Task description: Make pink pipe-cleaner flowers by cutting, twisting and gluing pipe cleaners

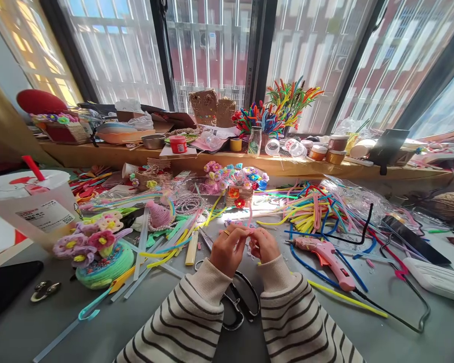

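Near the middle of the grey table, my left hand and my right hand meet at their fingertips. Both are closed in a pinch on a pink pipe cleaner, one end of which stands up above the fingers. Under my wrists lie black-handled scissors, partly hidden by my left hand and sleeve. Just beyond the hands is a small woven basket with fuzzy flowers. A pink glue gun rests to the right of my right hand.
Loose pipe cleaners spread at the right. Glue sticks, a green pot of fuzzy flowers and a large drink cup stand or lie at the left. Jars and bundled pipe cleaners line the windowsill. A black cable curves at the right.
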The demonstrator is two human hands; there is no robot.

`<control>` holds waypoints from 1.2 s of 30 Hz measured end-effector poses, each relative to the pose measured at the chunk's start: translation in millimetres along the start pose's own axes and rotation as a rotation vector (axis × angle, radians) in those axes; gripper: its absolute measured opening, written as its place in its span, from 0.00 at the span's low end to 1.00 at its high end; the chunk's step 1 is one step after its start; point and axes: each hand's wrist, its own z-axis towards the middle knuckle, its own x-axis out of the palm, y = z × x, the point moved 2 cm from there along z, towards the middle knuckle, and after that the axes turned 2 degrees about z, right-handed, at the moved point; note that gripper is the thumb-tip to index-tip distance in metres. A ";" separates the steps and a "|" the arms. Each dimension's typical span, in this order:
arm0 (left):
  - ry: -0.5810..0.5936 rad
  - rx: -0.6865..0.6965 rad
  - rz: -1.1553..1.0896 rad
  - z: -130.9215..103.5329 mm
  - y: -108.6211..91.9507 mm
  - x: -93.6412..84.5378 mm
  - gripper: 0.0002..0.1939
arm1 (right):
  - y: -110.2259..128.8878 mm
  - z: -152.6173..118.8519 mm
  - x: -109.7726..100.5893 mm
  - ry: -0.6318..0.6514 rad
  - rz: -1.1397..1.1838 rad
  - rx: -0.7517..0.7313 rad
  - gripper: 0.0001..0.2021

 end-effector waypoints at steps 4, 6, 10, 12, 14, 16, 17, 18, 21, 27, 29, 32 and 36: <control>-0.047 -0.395 -0.360 2.7 5.7 -1.5 0.06 | 9.0 -2.7 -2.6 -0.020 -0.033 -0.136 0.11; -0.048 -0.542 -0.529 3.7 7.4 -1.2 0.09 | 13.6 -4.1 -3.7 -0.021 -0.078 -0.203 0.12; 0.001 -0.675 -0.698 4.8 9.4 0.2 0.11 | 17.4 -4.4 -5.0 0.002 -0.092 -0.230 0.13; 0.028 -0.717 -0.737 4.7 10.2 0.9 0.10 | 17.6 -4.0 -6.0 -0.007 -0.082 -0.237 0.14; 0.045 -0.764 -0.756 4.1 10.8 1.3 0.10 | 17.3 -3.5 -7.0 -0.020 -0.078 -0.236 0.14; 0.064 -0.795 -0.743 3.6 11.2 1.5 0.10 | 17.1 -3.2 -8.1 -0.030 -0.080 -0.230 0.14; 0.075 -0.800 -0.730 3.4 11.4 1.4 0.10 | 17.2 -3.1 -8.5 -0.031 -0.079 -0.229 0.13; 0.089 -0.800 -0.719 3.3 11.7 1.3 0.10 | 17.4 -3.1 -8.8 -0.029 -0.078 -0.230 0.13; 0.119 -0.812 -0.733 2.7 13.2 1.4 0.10 | 19.0 -3.5 -9.5 -0.014 -0.073 -0.238 0.12; 0.083 -0.919 -0.845 -0.3 17.6 3.8 0.11 | 17.6 -5.1 -8.1 0.009 -0.003 -0.182 0.11; 0.037 -0.943 -0.870 -1.2 18.8 5.0 0.11 | 12.4 -4.1 -6.1 0.014 0.085 -0.112 0.11; -0.011 -0.953 -0.887 -1.6 19.6 6.2 0.12 | 4.0 -1.4 -2.9 0.018 0.203 -0.022 0.12; 0.006 -0.954 -0.908 -0.4 17.2 6.3 0.13 | 3.8 0.9 -3.7 0.016 0.228 -0.011 0.13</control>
